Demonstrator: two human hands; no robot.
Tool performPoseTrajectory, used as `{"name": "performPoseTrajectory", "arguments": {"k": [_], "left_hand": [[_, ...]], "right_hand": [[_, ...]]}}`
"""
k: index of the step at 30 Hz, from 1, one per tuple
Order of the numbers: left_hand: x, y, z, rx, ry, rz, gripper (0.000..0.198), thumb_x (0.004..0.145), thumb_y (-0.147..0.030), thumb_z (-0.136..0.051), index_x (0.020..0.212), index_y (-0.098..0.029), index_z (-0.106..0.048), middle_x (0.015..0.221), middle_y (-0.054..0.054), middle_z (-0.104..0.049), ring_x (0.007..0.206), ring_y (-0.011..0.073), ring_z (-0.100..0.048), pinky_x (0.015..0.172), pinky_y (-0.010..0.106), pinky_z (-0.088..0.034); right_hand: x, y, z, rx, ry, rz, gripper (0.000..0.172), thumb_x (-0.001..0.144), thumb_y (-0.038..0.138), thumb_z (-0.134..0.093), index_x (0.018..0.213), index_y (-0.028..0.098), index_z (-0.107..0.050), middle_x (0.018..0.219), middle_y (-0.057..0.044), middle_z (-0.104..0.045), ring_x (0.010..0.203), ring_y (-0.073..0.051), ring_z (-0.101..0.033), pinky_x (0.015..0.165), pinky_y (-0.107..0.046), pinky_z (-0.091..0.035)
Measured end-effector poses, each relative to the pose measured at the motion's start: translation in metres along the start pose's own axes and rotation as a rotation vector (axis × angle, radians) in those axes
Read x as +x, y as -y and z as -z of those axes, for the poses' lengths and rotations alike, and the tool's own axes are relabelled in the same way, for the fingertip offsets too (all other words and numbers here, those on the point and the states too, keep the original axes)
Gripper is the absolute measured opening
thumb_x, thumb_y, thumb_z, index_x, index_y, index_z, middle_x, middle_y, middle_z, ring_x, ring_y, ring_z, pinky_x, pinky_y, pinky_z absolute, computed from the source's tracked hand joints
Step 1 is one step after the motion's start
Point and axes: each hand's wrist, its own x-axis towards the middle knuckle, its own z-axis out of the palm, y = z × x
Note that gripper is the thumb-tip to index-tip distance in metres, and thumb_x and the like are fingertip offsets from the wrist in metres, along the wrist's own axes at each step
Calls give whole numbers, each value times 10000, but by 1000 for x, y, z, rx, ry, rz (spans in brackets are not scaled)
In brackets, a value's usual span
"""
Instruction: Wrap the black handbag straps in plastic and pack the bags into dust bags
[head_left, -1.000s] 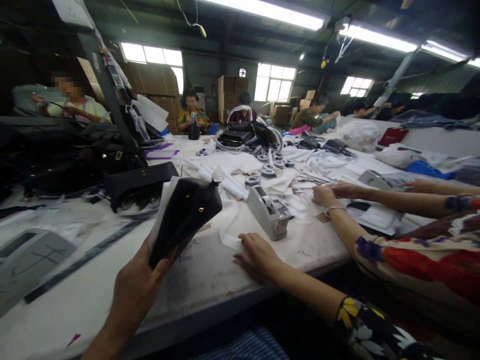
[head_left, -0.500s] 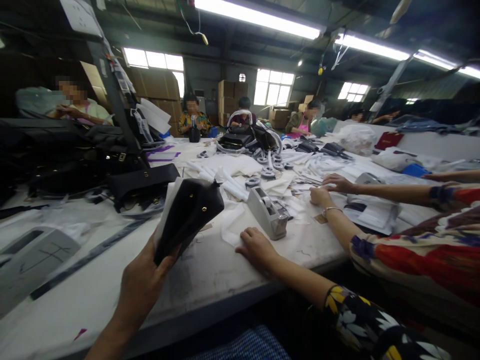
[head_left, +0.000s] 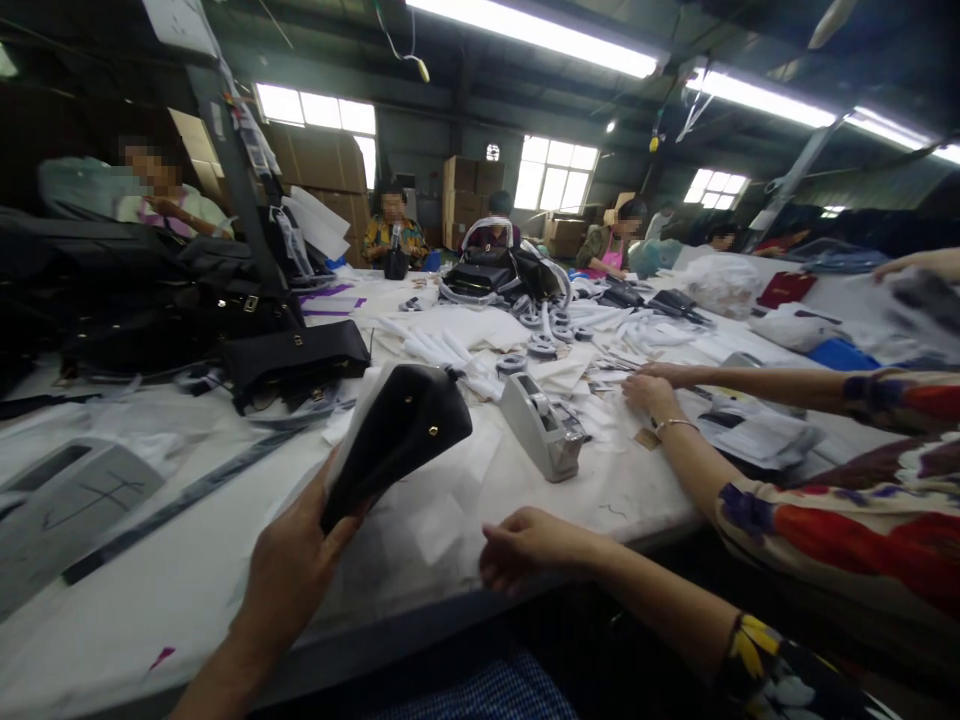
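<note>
My left hand [head_left: 296, 560] is closed round the lower end of a small black bag [head_left: 401, 430] with gold-coloured studs, tilted up above the table. White paper [head_left: 352, 415] shows along the bag's left side. Over the front edge of the table is my right hand [head_left: 525, 550], apart from the bag. Its fingers curl loosely and are somewhat blurred, with nothing visible in them. To its left, a thin whitish sheet [head_left: 442, 525] shows as a blur against the tabletop. A grey tape dispenser [head_left: 544, 430] stands beyond my right hand.
Another person's hands [head_left: 652, 390] work at the right, close to the dispenser. Black bags [head_left: 296, 360] lie at the left, near a second grey dispenser [head_left: 82, 520]. Tape rolls [head_left: 541, 346] and white papers cover the middle. Several other people sit across the table [head_left: 187, 620].
My right hand has drawn back from the translucent sheet by the dispenser towards the table edge. The bag in my left hand has shifted slightly right. A blurred object appears at the far right.
</note>
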Motion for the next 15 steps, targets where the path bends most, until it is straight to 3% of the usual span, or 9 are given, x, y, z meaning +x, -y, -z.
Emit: {"name": "performPoseTrajectory", "arguments": {"k": [1, 3, 5, 7, 10, 12, 15], "left_hand": [[0, 0, -1, 6, 3, -8, 629, 942, -543, -453, 1489, -241, -392, 1295, 92, -674, 1143, 333, -659, 831, 369, -541], [-1, 1, -3, 31, 2, -23, 629, 940, -541, -450, 1482, -225, -406, 1267, 104, -688, 1091, 350, -681, 780, 377, -548], [-2, 1, -4, 64, -19, -49, 631, 944, -524, -439, 1490, -211, -394, 1256, 115, -693, 1045, 365, -698, 737, 388, -552], [-3, 2, -6, 89, -50, -82, 633, 947, -494, -443, 1512, -220, -359, 1265, 110, -689, 1007, 364, -712, 700, 385, -558], [-5, 6, -7, 101, -102, -147, 628, 954, -422, -456, 1538, -253, -301, 1288, 90, -678, 968, 330, -729, 657, 351, -570], [-7, 9, -9, 112, -137, -199, 630, 957, -379, -456, 1548, -264, -270, 1291, 81, -677, 971, 309, -731, 651, 330, -581], [-12, 12, -15, 123, -167, -273, 643, 959, -332, -460, 1558, -279, -232, 1326, 64, -655, 1023, 280, -717, 687, 309, -603]], "right_hand": [[-4, 0, 6, -61, -48, -45, 640, 900, 697, -474, 741, 108, -668, 670, -119, -701, 522, -180, -671, 531, -286, -564], [-3, 4, 24, -227, -269, -79, 598, 917, 677, -470, 763, 132, -661, 640, -83, -694, 482, -157, -647, 506, -254, -534], [12, 10, 46, -367, -516, -38, 509, 951, 618, -465, 933, 151, -666, 685, -65, -704, 552, -167, -672, 569, -256, -534], [34, 15, 67, -431, -648, 3, 454, 959, 541, -514, 1175, 153, -612, 773, -81, -718, 743, -221, -715, 720, -303, -541], [76, 18, 83, -485, -741, 48, 565, 915, 432, -636, 1364, 116, -503, 871, -126, -724, 1005, -309, -681, 900, -393, -489], [102, 18, 86, -483, -739, 90, 595, 860, 355, -717, 1363, 110, -516, 893, -124, -724, 1011, -324, -671, 905, -416, -486], [135, 27, 86, -448, -698, 242, 453, 874, 294, -709, 1279, 135, -583, 943, -88, -717, 939, -263, -681, 873, -408, -519]]}}
